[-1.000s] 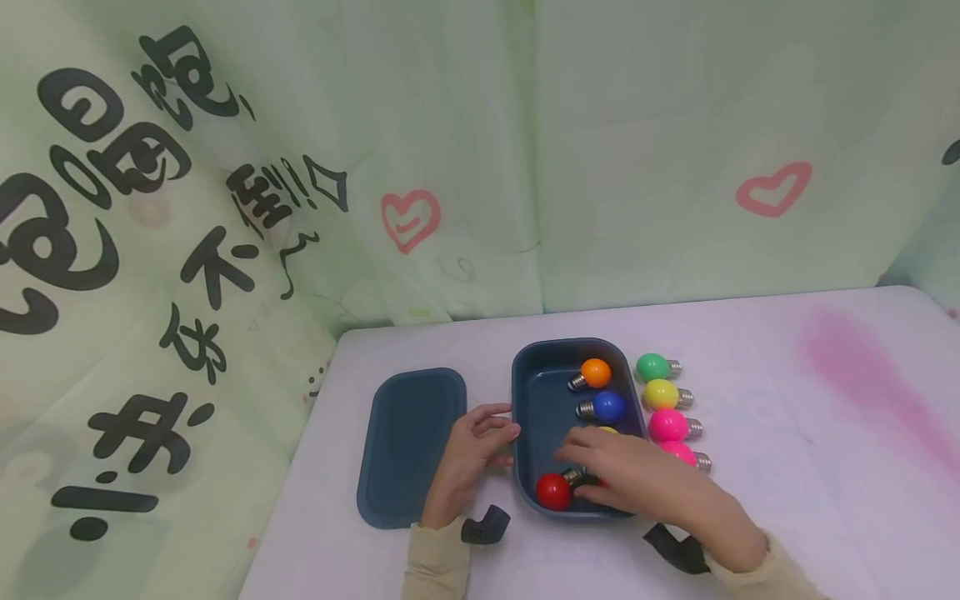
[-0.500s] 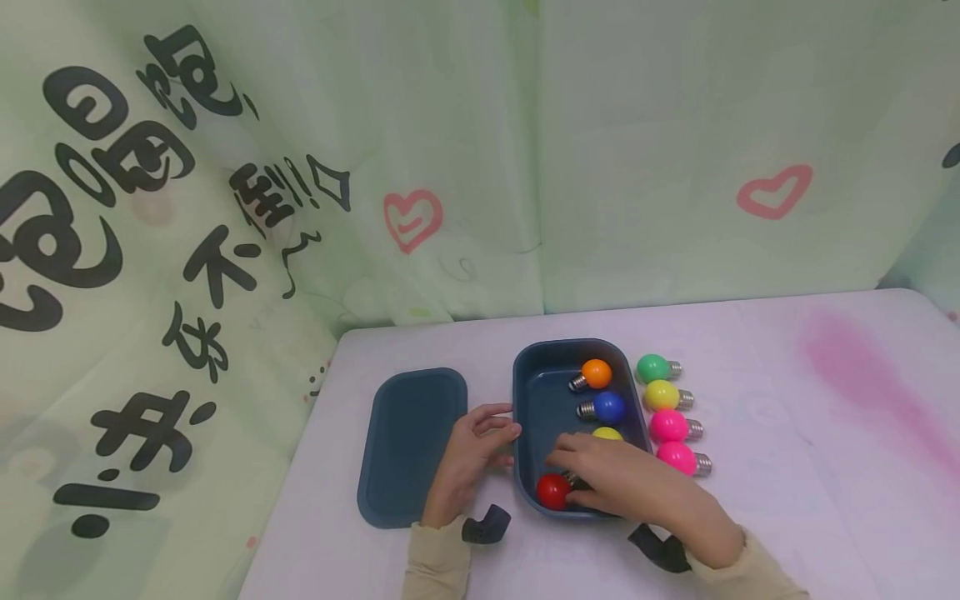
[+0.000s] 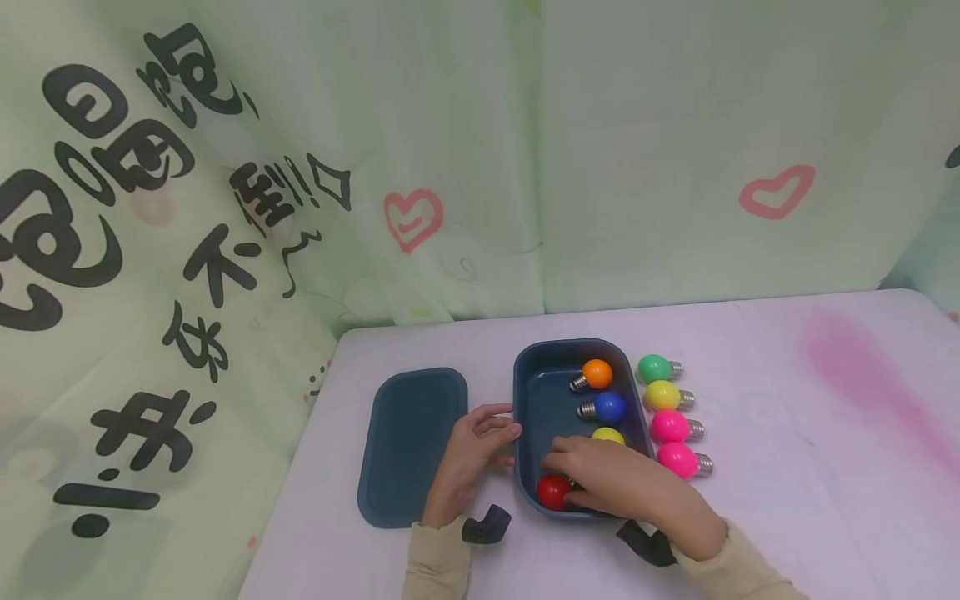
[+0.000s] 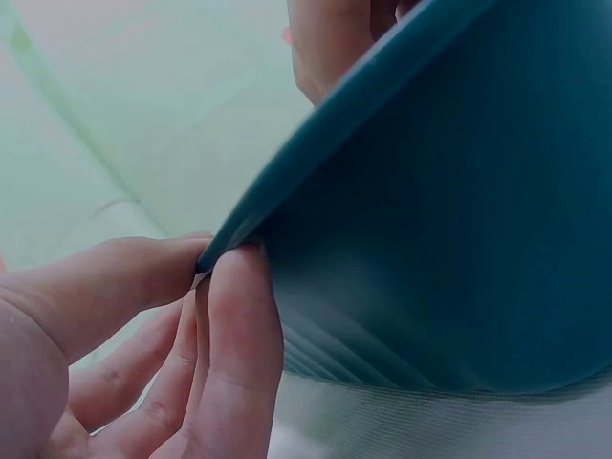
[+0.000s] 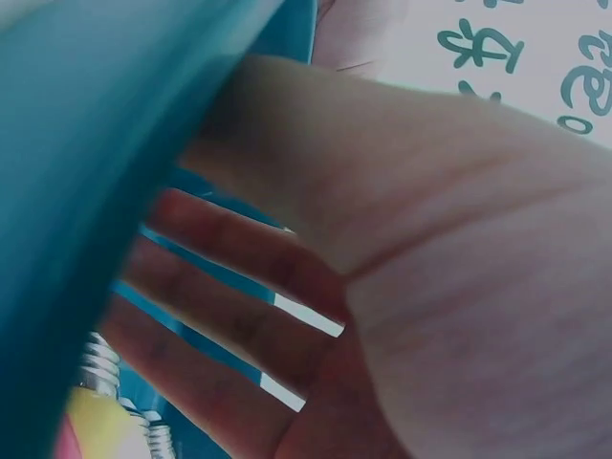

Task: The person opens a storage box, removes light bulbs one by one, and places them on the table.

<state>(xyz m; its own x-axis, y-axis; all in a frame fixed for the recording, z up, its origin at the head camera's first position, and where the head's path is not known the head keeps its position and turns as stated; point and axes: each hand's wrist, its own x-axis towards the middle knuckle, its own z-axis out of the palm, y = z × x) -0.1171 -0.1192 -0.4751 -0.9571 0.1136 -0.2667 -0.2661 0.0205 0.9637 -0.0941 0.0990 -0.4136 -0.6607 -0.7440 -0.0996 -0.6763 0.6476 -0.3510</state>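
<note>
A dark blue rectangular box [image 3: 543, 396] holds coloured light bulbs. At its left wall, my left hand [image 3: 468, 454] pinches the rim [image 4: 287, 167] between thumb and fingers, as the left wrist view shows. My right hand [image 3: 611, 477] reaches into the near end of the box, its thumb against a red bulb [image 3: 552, 492] and its fingers over that bulb's metal base. In the right wrist view the box wall hides the right fingertips, so their hold cannot be seen. Farther back in the box lie a yellow bulb [image 3: 608, 435], a blue bulb [image 3: 611, 407] and an orange bulb [image 3: 597, 373].
Left of the box lies a flat dark blue lid [image 3: 411, 450]. Along the box's right side stand in a row a green bulb [image 3: 654, 368], a yellow bulb [image 3: 662, 395] and two pink bulbs [image 3: 670, 426], bases pointing right. A printed curtain [image 3: 637, 167] hangs behind the table.
My right hand has shifted left inside the box towards the red bulb, uncovering the yellow bulb and the nearest pink bulb. The left hand has stayed at the rim.
</note>
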